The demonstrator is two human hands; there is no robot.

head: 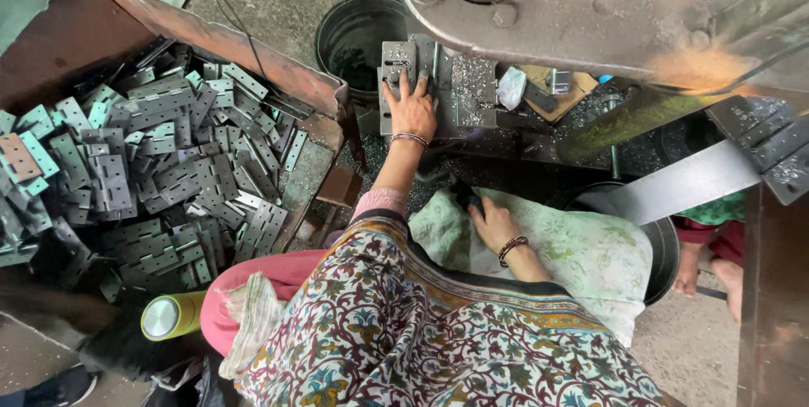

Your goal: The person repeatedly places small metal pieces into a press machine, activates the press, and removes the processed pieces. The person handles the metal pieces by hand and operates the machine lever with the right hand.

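Seen from above, a person sits at a heavy metal press (590, 2). Far left of the press, a rusty bin (101, 19) holds a heap of grey hinge plates (160, 171). Nearer, just left of the press bed, the left hand (411, 108) lies flat, fingers spread, pressing a punched hinge plate (396, 61) into place; it looks like the loading step, and the plate likely needs squaring before the hand clears. Below the press, the right hand (491, 223) rests on a pale floral cloth (581, 255), fingers curled around something small and dark; what it grips cannot be told.
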